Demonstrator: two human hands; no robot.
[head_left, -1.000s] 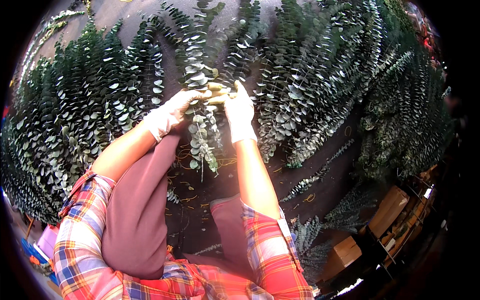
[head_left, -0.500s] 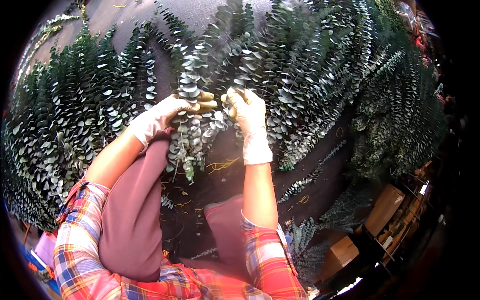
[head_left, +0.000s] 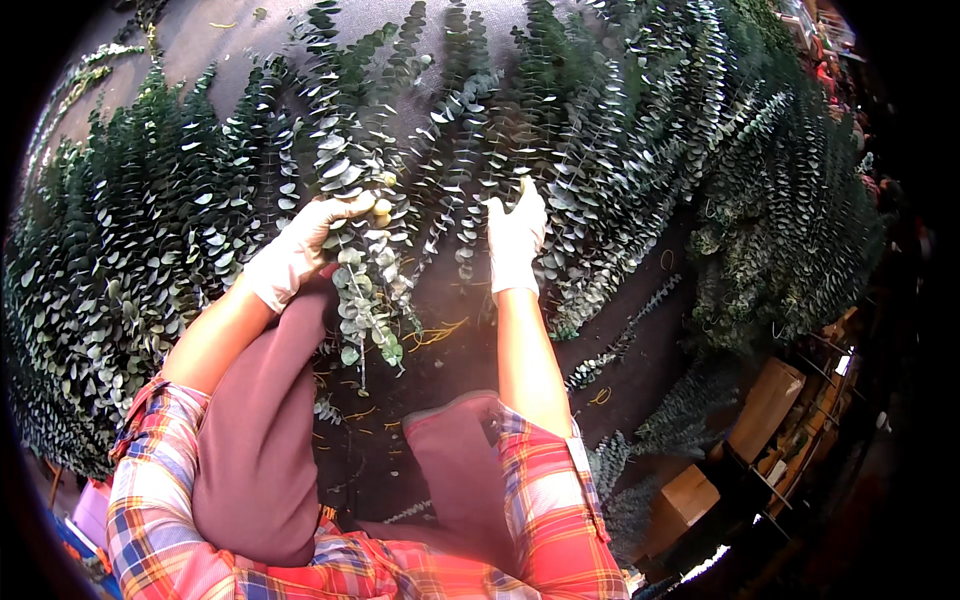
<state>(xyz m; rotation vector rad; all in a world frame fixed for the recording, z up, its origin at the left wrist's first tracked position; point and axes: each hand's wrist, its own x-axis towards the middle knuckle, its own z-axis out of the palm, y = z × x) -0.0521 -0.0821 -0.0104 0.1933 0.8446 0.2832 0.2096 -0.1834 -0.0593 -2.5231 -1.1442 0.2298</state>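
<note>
My left hand, in a pale glove, is closed round a small bunch of eucalyptus stems. Its yellowish fingertips show on the bunch's right side, and round grey-green leaves hang below the grip toward my knee. To the right, my gloved right hand reaches to the edge of the eucalyptus pile, thumb and forefinger apart. Nothing shows between them; its other fingers are partly hidden. Loose eucalyptus sprigs lie between the two hands.
More eucalyptus is heaped on my left. A single sprig and yellow scraps lie on the dark ground sheet. Cardboard boxes stand at the lower right beside further foliage. My bent knees frame the near ground.
My right hand has parted from the stems near my left hand and moved slightly right, its fingers opening. My left hand has shifted a little left and down with its bunch.
</note>
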